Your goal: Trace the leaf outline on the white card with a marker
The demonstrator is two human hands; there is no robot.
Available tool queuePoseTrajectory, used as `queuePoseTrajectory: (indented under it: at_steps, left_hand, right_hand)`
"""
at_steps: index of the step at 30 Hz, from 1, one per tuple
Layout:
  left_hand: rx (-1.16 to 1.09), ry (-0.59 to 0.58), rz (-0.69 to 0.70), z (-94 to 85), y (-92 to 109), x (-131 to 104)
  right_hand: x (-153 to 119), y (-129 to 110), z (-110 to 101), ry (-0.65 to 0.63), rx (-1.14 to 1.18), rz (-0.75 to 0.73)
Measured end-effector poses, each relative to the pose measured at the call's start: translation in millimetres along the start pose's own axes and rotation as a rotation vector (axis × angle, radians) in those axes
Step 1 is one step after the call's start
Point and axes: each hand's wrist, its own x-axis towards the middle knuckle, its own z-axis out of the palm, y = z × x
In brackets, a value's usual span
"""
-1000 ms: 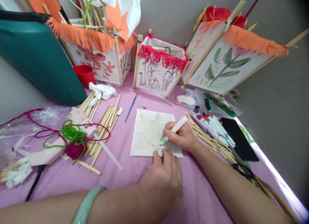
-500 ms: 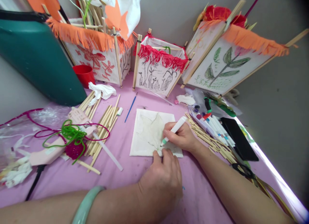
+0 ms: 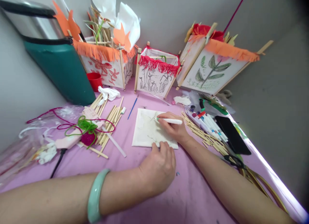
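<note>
A white square panel point(image 3: 144, 134) with a faint pale-green line drawing lies flat on the purple cloth. My right hand point(image 3: 175, 126) is closed around a white marker point(image 3: 172, 121) with a green end, in a writing grip. Its tip is over the upper middle of the panel, touching or very near the drawn lines. At the panel's lower edge my left hand point(image 3: 158, 167) is curled, thumb and fingertips holding that edge down. A pale green bangle point(image 3: 96, 195) circles my left wrist.
Paper lanterns with fringes, like the red-trimmed one point(image 3: 154, 77), stand behind. Wooden sticks point(image 3: 109, 121), a glue gun point(image 3: 69, 138) and green yarn point(image 3: 85, 126) lie left, near a green bottle point(image 3: 58, 69). Markers point(image 3: 212, 126), a black phone point(image 3: 233, 135) and scissors point(image 3: 238, 163) lie right.
My right hand has taken the marker from the panel's lower part up to its upper middle, and the marker now tilts nearly level. My left hand stays at the lower edge. The view has shifted.
</note>
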Motion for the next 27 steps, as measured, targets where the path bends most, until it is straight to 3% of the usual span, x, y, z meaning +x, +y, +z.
queuePoseTrajectory:
  at_steps: [5,13,18,22,25,27]
  left_hand:
    - [0.009,-0.066,0.008,-4.8,1.0,-1.5]
    - [0.078,-0.115,-0.061,-35.1,19.3,-2.6]
    - [-0.079,0.048,-0.121,-62.3,51.5,-19.5]
    - [-0.292,0.277,-0.121,-88.2,79.9,-39.7]
    - [-0.389,0.504,-0.128,-120.2,95.2,-67.9]
    - [-0.387,0.632,-0.145,-144.8,102.2,-97.1]
  right_hand:
    - [-3.2,0.0,0.7,0.093,-0.248,-0.045]
    - [-16.5,-8.1,-5.6,0.013,-0.534,0.092]
    - [-36.5,-36.9,-16.5,0.109,-0.600,0.028]
    - [-54.1,-66.5,-31.2,0.246,-0.532,0.053]
    - [-61.0,-101.0,-55.1,0.260,-0.416,0.027]
    - [-63.7,-138.6,-81.0,0.234,-0.349,-0.011]
